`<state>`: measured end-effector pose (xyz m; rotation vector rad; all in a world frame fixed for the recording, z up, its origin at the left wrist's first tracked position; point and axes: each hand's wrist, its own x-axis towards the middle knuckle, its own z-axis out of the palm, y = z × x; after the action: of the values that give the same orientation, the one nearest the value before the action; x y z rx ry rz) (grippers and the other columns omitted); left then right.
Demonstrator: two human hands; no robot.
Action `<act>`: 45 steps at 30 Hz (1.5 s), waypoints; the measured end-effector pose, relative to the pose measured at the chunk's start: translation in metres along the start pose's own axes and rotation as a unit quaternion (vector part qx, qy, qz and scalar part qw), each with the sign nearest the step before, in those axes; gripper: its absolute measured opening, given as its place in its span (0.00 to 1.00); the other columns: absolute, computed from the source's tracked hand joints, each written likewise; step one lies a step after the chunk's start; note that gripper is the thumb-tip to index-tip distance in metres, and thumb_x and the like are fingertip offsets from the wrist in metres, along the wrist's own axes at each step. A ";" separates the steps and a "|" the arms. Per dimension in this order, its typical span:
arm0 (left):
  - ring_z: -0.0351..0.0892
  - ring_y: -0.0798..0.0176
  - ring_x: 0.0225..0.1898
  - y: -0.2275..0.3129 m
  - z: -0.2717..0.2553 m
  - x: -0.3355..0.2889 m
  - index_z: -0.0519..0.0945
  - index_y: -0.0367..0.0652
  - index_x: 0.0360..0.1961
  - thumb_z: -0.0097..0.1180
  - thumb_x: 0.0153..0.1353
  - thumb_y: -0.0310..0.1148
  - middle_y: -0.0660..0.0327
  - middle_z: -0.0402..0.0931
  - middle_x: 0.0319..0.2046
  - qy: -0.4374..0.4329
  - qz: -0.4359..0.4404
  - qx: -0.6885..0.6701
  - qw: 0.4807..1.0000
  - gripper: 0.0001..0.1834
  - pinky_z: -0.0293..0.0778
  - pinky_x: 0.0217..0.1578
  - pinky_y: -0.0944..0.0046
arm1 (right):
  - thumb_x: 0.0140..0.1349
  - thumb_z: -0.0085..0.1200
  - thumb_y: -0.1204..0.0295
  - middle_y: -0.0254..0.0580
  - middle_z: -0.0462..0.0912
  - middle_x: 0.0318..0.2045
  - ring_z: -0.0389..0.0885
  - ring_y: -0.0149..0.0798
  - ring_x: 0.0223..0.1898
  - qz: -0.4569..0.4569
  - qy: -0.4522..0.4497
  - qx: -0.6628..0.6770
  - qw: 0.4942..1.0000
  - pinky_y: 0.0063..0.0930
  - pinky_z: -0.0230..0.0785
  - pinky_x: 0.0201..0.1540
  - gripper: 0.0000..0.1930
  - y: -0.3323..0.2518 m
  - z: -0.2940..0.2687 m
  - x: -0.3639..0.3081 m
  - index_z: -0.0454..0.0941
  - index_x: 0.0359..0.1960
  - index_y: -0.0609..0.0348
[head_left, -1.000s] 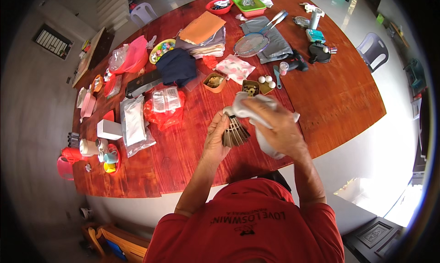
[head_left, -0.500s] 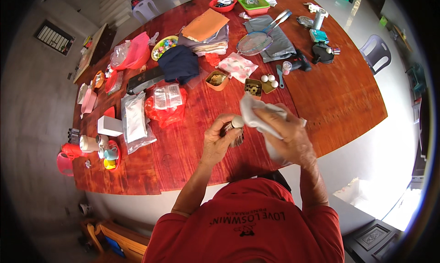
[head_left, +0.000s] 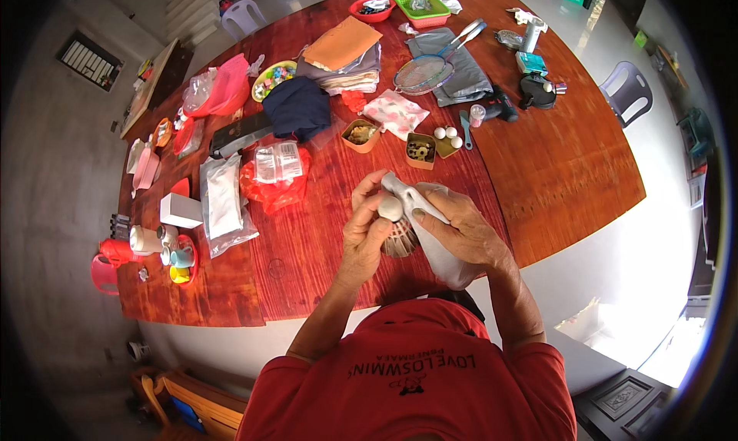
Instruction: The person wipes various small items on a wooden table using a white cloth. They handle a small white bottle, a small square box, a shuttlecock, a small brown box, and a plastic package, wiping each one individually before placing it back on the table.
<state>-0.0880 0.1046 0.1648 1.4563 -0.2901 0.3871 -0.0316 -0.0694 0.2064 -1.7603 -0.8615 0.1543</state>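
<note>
My left hand (head_left: 364,240) is closed round a shuttlecock (head_left: 399,241), with its pale rounded base turned up and its feathered skirt pointing down. A whitish cloth (head_left: 443,263) is gripped in my right hand (head_left: 467,232). Its upper part lies against the side of the shuttlecock, between my two hands, and the rest hangs toward the table's near edge. Beyond my hands stand a small orange-brown box (head_left: 420,150) of small dark and brass-coloured parts and another such box (head_left: 360,136) with yellowish contents. Several white balls (head_left: 450,134) sit just right of them.
Two badminton rackets (head_left: 424,74) lie on a grey bag (head_left: 463,81) farther off, near a drill (head_left: 503,105). At left are a red plastic bag (head_left: 275,189), a clear packet (head_left: 224,199), a white box (head_left: 181,210) and cups (head_left: 183,257). Folded cloths (head_left: 355,79) are stacked beyond.
My right hand has brought the cloth in from the right and down against the shuttlecock. My left hand has tilted the shuttlecock, so its base shows more fully.
</note>
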 end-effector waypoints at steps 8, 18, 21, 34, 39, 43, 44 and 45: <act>0.65 0.50 0.59 -0.008 -0.021 0.001 0.73 0.39 0.47 0.40 0.66 0.54 0.52 0.68 0.55 -0.004 -0.188 -0.362 0.913 0.27 0.67 0.55 0.47 | 0.60 0.50 0.72 0.48 0.77 0.33 0.77 0.49 0.36 0.088 -0.050 0.044 0.994 0.37 0.69 0.37 0.11 0.003 -0.024 -0.023 0.74 0.42 0.63; 0.74 0.57 0.50 -0.035 -0.020 -0.007 0.71 0.44 0.48 0.40 0.66 0.51 0.59 0.74 0.47 0.081 -0.230 -0.508 0.826 0.22 0.71 0.53 0.56 | 0.56 0.50 0.73 0.52 0.78 0.39 0.77 0.56 0.41 -0.028 -0.076 -0.097 0.992 0.44 0.70 0.42 0.17 0.002 -0.007 -0.018 0.75 0.49 0.50; 0.76 0.56 0.47 -0.028 -0.029 -0.003 0.73 0.45 0.46 0.42 0.65 0.53 0.59 0.76 0.42 0.065 -0.258 -0.526 0.808 0.23 0.74 0.45 0.44 | 0.57 0.50 0.73 0.49 0.77 0.36 0.75 0.55 0.38 0.014 -0.076 -0.058 0.995 0.44 0.67 0.40 0.13 0.006 -0.021 -0.024 0.74 0.44 0.57; 0.72 0.54 0.52 -0.031 -0.011 0.002 0.77 0.44 0.43 0.44 0.64 0.50 0.56 0.75 0.48 0.148 -0.275 -0.541 0.781 0.21 0.63 0.56 0.50 | 0.62 0.47 0.73 0.35 0.76 0.28 0.74 0.28 0.31 0.151 -0.015 0.319 0.935 0.27 0.67 0.32 0.11 0.030 0.029 0.010 0.73 0.43 0.67; 0.71 0.53 0.52 -0.061 -0.014 -0.005 0.78 0.45 0.37 0.40 0.65 0.46 0.59 0.76 0.45 0.186 -0.200 -0.529 0.803 0.18 0.61 0.59 0.48 | 0.63 0.48 0.66 0.33 0.76 0.31 0.70 0.25 0.32 0.238 -0.084 0.274 0.928 0.23 0.66 0.36 0.15 0.032 0.039 -0.011 0.73 0.44 0.67; 0.72 0.55 0.50 -0.052 -0.018 -0.004 0.75 0.44 0.39 0.34 0.67 0.50 0.59 0.76 0.45 0.295 -0.339 -0.502 0.738 0.23 0.64 0.55 0.46 | 0.62 0.48 0.66 0.42 0.76 0.31 0.74 0.34 0.32 0.173 -0.180 0.205 0.946 0.30 0.66 0.36 0.13 0.038 0.035 -0.045 0.72 0.42 0.62; 0.73 0.55 0.49 -0.036 -0.013 0.000 0.74 0.43 0.40 0.33 0.67 0.52 0.58 0.77 0.45 0.340 -0.377 -0.485 0.712 0.25 0.66 0.55 0.50 | 0.62 0.49 0.68 0.41 0.75 0.30 0.75 0.35 0.33 0.142 -0.176 0.164 0.960 0.30 0.68 0.35 0.12 0.027 0.026 -0.045 0.72 0.43 0.63; 0.73 0.55 0.49 -0.041 -0.016 -0.003 0.74 0.43 0.42 0.32 0.67 0.53 0.58 0.76 0.45 0.316 -0.365 -0.489 0.726 0.26 0.65 0.54 0.48 | 0.61 0.49 0.71 0.41 0.75 0.30 0.76 0.35 0.33 0.110 -0.172 0.123 0.971 0.30 0.69 0.35 0.12 0.016 0.018 -0.044 0.71 0.44 0.64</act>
<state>-0.0738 0.1170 0.1249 0.2418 0.5846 0.0173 -0.0652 -0.0847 0.1716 -1.6121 -0.8473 0.7000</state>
